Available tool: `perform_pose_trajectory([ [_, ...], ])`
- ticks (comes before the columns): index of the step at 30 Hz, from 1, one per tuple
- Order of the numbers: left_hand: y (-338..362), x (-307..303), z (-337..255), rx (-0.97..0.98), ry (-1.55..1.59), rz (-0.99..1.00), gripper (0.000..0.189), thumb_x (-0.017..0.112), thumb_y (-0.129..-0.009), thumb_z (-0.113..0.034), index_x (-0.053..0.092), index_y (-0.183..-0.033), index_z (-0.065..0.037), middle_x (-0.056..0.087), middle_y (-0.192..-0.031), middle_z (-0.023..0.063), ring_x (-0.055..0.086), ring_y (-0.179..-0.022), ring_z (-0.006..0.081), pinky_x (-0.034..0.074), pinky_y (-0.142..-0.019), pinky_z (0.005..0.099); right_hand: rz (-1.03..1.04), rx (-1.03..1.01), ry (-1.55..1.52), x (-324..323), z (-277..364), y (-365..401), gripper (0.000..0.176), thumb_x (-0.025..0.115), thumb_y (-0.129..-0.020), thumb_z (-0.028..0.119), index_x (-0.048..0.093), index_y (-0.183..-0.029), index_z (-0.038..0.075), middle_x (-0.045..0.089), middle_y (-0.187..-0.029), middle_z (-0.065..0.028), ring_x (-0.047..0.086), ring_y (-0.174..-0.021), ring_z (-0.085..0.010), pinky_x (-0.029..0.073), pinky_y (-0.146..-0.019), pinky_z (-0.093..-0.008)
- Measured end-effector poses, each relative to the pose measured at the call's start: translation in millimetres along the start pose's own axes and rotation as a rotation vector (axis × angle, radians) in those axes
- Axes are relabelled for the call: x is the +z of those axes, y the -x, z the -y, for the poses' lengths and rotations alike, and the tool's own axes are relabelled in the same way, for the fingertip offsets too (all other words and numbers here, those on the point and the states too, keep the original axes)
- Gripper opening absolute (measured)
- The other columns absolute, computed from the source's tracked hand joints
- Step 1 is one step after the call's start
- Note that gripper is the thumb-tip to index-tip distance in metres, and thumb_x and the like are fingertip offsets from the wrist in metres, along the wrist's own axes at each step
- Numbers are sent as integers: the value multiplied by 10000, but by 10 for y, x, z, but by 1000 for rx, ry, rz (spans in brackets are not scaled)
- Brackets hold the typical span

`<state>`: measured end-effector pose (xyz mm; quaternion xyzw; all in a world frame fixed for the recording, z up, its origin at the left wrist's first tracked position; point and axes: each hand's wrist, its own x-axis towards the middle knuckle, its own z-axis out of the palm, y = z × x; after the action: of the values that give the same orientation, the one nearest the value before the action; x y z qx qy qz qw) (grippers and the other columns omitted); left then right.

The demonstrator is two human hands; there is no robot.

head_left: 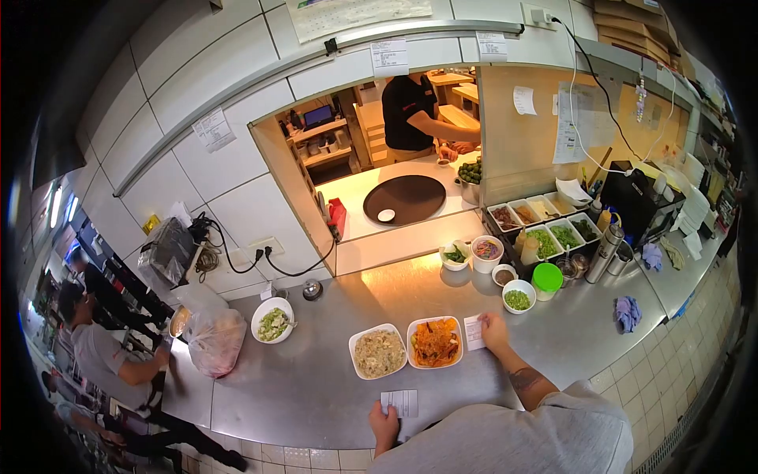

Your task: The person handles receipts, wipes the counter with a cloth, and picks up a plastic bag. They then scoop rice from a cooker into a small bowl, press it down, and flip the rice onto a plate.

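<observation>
Downward from the head camera, a person in a grey shirt stands at a steel worktop (308,395), a printed slip of paper in each of two bare hands. The left hand (384,424), near the front edge, has its fingers closed on the lower left side of the near slip (401,404). The right hand (495,332), farther forward, pinches the far slip (474,332) by its right side, thumb and fingers drawn together. Between the slips and beyond the near one sit two uncovered white bowls side by side: the rice bowl (379,352) on the left and the bowl of orange-red food (435,343) on the right, just beside the far slip; whether paper and rim touch cannot be told. Past the right hand is a small bowl of chopped greens (517,298), near a green-lidded tub (547,277). Through the hatch, a co-worker in a dark shirt (408,110) stands behind a round tray (404,201).

Sauce is the likeliest hazard: a dip of the right hand could smear the print on the far slip. A careless sweep of its knuckles could also knock the greens, and two similar-looking slips could be swapped between bowls.
</observation>
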<state>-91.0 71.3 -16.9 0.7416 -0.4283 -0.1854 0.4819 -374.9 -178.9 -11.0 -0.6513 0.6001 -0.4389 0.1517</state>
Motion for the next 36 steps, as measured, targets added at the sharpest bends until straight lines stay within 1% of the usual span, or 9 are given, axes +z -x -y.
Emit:
perform_pose_trajectory([
  [6, -28, 74, 277, 61, 18, -15, 111, 567, -760, -97, 541, -746, 10, 553, -639, 174, 531, -557, 298, 402, -520, 410, -220, -49, -252, -351, 423, -569, 225, 471, -824, -37, 643, -939, 53, 595, -692, -149, 563, -598, -232, 431, -578, -349],
  [10, -13, 24, 117, 63, 21, 3, 113, 565, -767, -96, 543, -757, 14, 555, -643, 163, 519, -549, 273, 401, -518, 400, -298, 17, -429, -467, 513, -865, 197, 468, -864, -46, 621, -966, 24, 629, -864, -72, 582, -780, -123, 446, -702, -245],
  [14, -8, 56, 87, 100, 81, -31, 104, 559, -771, -85, 551, -773, 19, 557, -643, 155, 513, -542, 252, 403, -511, 385, -237, 64, -657, -575, 713, -895, 175, 455, -900, -37, 595, -996, 4, 627, -870, -47, 566, -762, -87, 446, -701, -223],
  [24, -78, 9, 231, 25, 88, 67, 134, 548, -786, -84, 604, -855, 17, 609, -680, 135, 553, -565, 200, 435, -519, 348, -199, 78, -690, -545, 767, -878, 161, 463, -911, -22, 614, -960, 6, 626, -815, -30, 558, -723, -64, 431, -647, -213],
  [25, -108, -31, 212, 11, 103, 91, 142, 540, -798, -84, 613, -872, 12, 619, -688, 124, 557, -567, 186, 442, -517, 336, -202, 59, -656, -535, 782, -875, 169, 459, -911, -23, 621, -947, 6, 628, -814, -31, 555, -712, -64, 430, -636, -214],
  [27, -212, -190, 98, -311, 240, 368, 159, 508, -838, -87, 623, -912, -7, 638, -723, 94, 559, -567, 157, 456, -512, 298, -185, 21, -585, -506, 818, -825, 187, 451, -911, -23, 636, -920, 6, 632, -812, -33, 551, -692, -63, 427, -614, -217],
  [28, -273, -290, -72, -479, 321, 496, 171, 492, -858, -88, 628, -933, -16, 647, -740, 79, 560, -567, 142, 462, -510, 280, -110, 33, -593, -511, 888, -773, 197, 448, -912, -23, 642, -913, 6, 632, -809, -32, 546, -679, -62, 427, -606, -216],
  [32, -604, -740, -832, -289, 302, 771, 183, 481, -916, -117, 622, -993, -30, 597, -718, 9, 529, -557, 79, 438, -480, 233, 240, 24, -656, -555, 1353, -453, 230, 444, -914, -10, 670, -947, 13, 631, -804, -22, 508, -625, -52, 412, -562, -208],
  [36, -930, -971, -1322, -92, 135, 863, 161, 517, -900, -126, 623, -947, -15, 546, -683, -31, 479, -550, 63, 415, -498, 231, 541, -160, -692, -359, 1645, 22, 180, 513, -909, 53, 677, -973, 17, 635, -809, -11, 476, -609, -47, 388, -531, -224],
])
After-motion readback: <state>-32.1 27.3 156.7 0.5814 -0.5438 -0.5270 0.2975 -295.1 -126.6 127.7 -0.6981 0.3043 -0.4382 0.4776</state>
